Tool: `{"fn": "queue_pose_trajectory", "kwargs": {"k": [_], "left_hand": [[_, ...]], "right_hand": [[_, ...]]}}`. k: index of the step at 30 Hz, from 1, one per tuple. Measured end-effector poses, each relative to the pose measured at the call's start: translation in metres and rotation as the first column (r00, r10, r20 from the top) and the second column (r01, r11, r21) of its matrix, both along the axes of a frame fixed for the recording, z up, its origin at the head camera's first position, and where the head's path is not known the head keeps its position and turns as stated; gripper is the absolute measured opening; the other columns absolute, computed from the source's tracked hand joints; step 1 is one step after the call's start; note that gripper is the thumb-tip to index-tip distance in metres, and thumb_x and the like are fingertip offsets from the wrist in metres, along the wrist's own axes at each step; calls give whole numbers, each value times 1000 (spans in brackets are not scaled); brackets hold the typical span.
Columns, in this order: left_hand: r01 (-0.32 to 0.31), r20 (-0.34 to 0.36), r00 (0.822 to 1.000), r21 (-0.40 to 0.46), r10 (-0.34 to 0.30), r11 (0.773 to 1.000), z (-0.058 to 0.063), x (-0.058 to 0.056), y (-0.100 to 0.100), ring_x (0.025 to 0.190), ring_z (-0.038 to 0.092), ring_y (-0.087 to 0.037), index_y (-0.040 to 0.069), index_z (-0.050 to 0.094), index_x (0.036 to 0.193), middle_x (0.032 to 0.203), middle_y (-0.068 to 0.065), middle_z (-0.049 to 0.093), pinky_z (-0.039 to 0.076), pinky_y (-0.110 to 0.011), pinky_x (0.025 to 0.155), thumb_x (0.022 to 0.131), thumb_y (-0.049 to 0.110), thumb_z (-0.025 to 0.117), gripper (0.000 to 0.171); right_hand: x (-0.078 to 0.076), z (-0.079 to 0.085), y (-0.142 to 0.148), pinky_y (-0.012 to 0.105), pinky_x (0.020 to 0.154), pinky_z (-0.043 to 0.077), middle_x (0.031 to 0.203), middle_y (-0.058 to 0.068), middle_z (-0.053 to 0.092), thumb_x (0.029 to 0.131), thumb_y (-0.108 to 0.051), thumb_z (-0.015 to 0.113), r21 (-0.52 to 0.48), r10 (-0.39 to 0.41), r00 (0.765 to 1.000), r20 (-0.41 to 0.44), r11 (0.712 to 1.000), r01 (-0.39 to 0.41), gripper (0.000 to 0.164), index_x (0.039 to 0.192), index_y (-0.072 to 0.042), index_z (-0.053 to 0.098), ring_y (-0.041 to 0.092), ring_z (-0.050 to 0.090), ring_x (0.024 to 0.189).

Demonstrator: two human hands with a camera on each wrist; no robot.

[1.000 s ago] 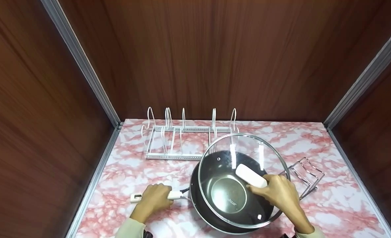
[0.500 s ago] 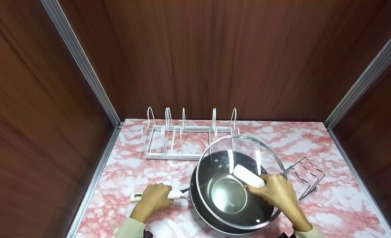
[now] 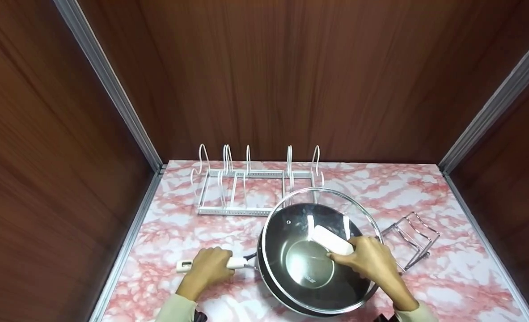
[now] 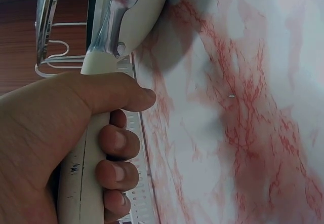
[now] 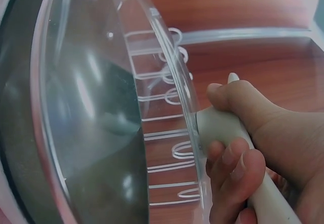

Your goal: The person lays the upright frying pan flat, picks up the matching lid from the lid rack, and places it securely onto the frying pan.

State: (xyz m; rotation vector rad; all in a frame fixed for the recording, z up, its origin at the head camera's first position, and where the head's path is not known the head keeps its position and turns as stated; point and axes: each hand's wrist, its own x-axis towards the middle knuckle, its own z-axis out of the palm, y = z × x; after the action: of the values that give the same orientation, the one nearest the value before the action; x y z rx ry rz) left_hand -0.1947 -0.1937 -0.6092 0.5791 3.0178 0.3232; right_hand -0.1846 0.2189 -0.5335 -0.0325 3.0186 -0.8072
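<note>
My left hand [image 3: 211, 267] grips the cream handle [image 4: 81, 173] of a dark nonstick pan [image 3: 268, 281], fingers curled round it in the left wrist view. My right hand [image 3: 371, 259] holds the white handle [image 5: 223, 127] of a clear glass lid [image 3: 336, 203] with a metal rim, thumb on one side and fingers on the other. The lid is over the pan and slightly tilted, its far edge reaching past the pan's rim toward the back. Through the glass the pan's round base shows. In the right wrist view a gap separates the lid's rim from the pan.
A white wire rack [image 3: 233, 211] with upright loops stands at the back left, partly behind the lid. To the right lies a small chrome wire stand [image 3: 418, 237]. Dark wood panels [image 3: 291, 80] enclose the marbled red-and-white table [image 3: 157, 241] at the back and both sides.
My right hand has moved the lid a little left and toward me, lowering it nearer the pan. The left hand and the pan have stayed in place.
</note>
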Motion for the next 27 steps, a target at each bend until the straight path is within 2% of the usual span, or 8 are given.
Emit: {"fn": "queue_pose_trajectory", "kwargs": {"k": [8, 12, 15, 19, 27], "left_hand": [[-2, 2, 1000, 5, 2, 1000, 0, 0, 0, 57, 47, -16, 19, 56, 70, 64, 5, 52, 39, -37, 54, 75, 30, 87, 33], [-10, 8, 1000, -4, 10, 1000, 0, 0, 0, 59, 48, -16, 19, 58, 71, 65, 5, 52, 38, -37, 55, 75, 31, 87, 33], [-14, 9, 1000, -6, 14, 1000, 0, 0, 0, 59, 49, -17, 19, 58, 71, 65, 5, 53, 37, -37, 55, 75, 31, 88, 32], [-12, 6, 1000, -2, 12, 1000, 0, 0, 0, 59, 48, -17, 19, 57, 70, 65, 4, 52, 37, -37, 55, 75, 30, 86, 31], [-8, -2, 1000, -1, 8, 1000, 0, 0, 0, 58, 47, -16, 19, 56, 70, 64, 4, 52, 37, -36, 53, 74, 29, 86, 31]], "right_hand": [[-3, -2, -2, 31, 44, 43, 51, -7, 59, 73, -62, 89, 5, 19, 1000, 14, 1000, -19, 52, 78, -15, 69, 8, 54, 39], [-4, -2, -3, 31, 42, 43, 51, -6, 60, 72, -62, 90, -4, 18, 999, 28, 1000, -18, 60, 95, -8, 77, 7, 55, 38], [-4, -4, -4, 31, 41, 42, 49, -7, 59, 72, -62, 90, -5, 14, 999, 42, 1000, -14, 75, 113, -1, 77, 8, 56, 37], [-5, -6, -5, 31, 42, 43, 48, -7, 59, 72, -63, 89, 0, 13, 999, 53, 1000, -13, 82, 120, 2, 75, 7, 56, 37], [-7, -9, -8, 32, 42, 43, 46, -7, 58, 71, -63, 90, -20, 16, 998, 69, 1000, -14, 75, 111, -2, 77, 9, 56, 36]]}}
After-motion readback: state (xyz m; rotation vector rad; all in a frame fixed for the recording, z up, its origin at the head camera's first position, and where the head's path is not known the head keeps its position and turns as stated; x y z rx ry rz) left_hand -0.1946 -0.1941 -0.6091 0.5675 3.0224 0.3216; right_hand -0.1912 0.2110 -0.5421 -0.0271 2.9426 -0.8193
